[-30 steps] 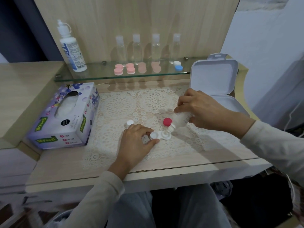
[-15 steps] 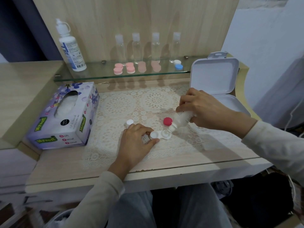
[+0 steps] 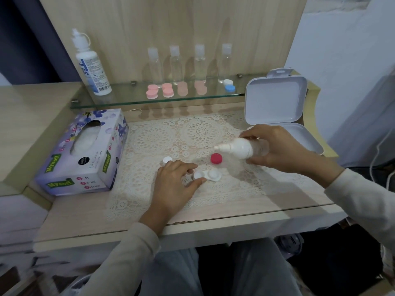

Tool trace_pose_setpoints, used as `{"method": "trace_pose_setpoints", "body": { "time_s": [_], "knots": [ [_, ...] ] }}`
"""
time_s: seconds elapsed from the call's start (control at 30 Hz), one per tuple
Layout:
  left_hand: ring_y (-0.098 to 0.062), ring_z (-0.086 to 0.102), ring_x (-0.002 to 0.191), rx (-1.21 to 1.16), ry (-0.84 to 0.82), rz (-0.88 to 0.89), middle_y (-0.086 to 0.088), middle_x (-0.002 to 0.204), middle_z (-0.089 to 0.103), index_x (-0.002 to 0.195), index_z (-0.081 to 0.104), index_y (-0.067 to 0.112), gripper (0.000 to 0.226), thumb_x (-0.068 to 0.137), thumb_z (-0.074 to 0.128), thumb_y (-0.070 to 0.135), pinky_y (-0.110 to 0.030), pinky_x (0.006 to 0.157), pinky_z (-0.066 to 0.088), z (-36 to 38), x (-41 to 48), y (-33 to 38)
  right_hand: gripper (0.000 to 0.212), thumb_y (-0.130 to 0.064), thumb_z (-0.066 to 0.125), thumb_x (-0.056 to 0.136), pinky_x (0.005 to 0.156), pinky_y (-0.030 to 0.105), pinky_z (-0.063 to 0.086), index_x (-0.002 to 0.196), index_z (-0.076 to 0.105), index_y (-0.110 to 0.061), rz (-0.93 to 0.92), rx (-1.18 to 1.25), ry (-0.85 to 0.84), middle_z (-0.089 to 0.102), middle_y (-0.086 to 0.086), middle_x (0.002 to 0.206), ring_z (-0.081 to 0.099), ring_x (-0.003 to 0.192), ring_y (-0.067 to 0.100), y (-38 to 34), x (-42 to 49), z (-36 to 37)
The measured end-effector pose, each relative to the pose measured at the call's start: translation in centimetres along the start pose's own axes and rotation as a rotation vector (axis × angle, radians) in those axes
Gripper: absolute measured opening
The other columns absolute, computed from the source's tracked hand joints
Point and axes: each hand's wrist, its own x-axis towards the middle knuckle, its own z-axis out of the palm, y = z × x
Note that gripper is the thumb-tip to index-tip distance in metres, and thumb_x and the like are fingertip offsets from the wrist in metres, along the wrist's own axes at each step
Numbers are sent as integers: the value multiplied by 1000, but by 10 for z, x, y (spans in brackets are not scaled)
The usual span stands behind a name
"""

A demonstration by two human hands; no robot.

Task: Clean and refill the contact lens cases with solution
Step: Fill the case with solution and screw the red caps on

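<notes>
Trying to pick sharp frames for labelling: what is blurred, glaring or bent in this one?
Head view: the small bottle in the right hand is motion-smeared; the open lens case at the left hand reads fairly crisp; the glass shelf mirrors the bottles on it; the wide lens bows the desk edge, and the lower left corner is smeared.

The small bottle (image 3: pixel 241 148) is blurred, half hidden by the right hand (image 3: pixel 277 149); the lens case's (image 3: pixel 208 175) fill cannot be told.

My left hand (image 3: pixel 173 184) holds the case (image 3: pixel 207 175) on the mat (image 3: pixel 154 137), my right hand (image 3: pixel 277 149) grips the bottle (image 3: pixel 241 148) sideways.
</notes>
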Motion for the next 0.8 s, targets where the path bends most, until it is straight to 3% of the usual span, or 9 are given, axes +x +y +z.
{"method": "trace_pose_setpoints", "body": {
  "time_s": [0.07, 0.2, 0.33, 0.47, 0.6, 0.7, 0.8],
  "knots": [
    [-2, 51, 76, -25, 38, -1, 13, 79, 59, 93, 70, 19, 44, 72, 53, 53, -34, 77, 44, -1, 0, 1, 51, -14, 82, 63, 82, 32, 50, 110, 60, -15, 91, 163, 45, 64, 2, 100, 59, 88, 17, -2, -3, 2],
    [-4, 50, 77, -80, 50, 18, 15, 80, 58, 92, 70, 18, 37, 75, 53, 46, -34, 76, 47, -5, 2, 2, 59, -10, 80, 66, 69, 14, 52, 109, 47, -32, 187, 442, 104, 62, 1, 96, 64, 81, 11, -6, -8, 9],
    [-5, 54, 75, -139, 73, 19, 18, 80, 58, 92, 70, 18, 24, 77, 61, 33, -18, 74, 44, -19, 10, 2, 54, -7, 77, 69, 69, 20, 54, 101, 44, -35, 198, 546, 152, 63, 2, 93, 65, 79, 13, -10, -10, 18],
    [-1, 51, 78, -92, 134, -10, 10, 87, 59, 93, 70, 14, 20, 78, 60, 23, -14, 77, 41, -36, 18, -7, 53, -8, 78, 68, 66, 16, 52, 101, 41, -29, 214, 569, 202, 63, -3, 87, 63, 77, 6, -12, -11, 32],
    [-13, 52, 91, -35, 11, -115, -1, 109, 54, 112, 62, 17, 31, 82, 64, 9, -28, 87, 41, -44, 23, -21, 55, -7, 79, 67, 66, 12, 51, 101, 42, -30, 216, 603, 269, 63, -4, 88, 62, 75, -2, -12, -15, 47],
    [-12, 50, 95, -38, -112, -172, -1, 116, 49, 121, 55, 18, 41, 83, 62, 4, -22, 85, 38, -46, 26, -25, 56, -6, 79, 66, 72, 20, 54, 97, 42, -36, 236, 635, 303, 64, -4, 90, 63, 82, 2, -11, -18, 57],
    [-10, 52, 87, -2, -150, -179, -3, 108, 58, 110, 63, 13, 30, 83, 63, 3, -18, 80, 38, -44, 29, -27, 57, -4, 79, 66, 72, 23, 55, 96, 43, -36, 241, 684, 343, 63, -6, 91, 64, 80, 1, -11, -20, 62]
  ]
}}
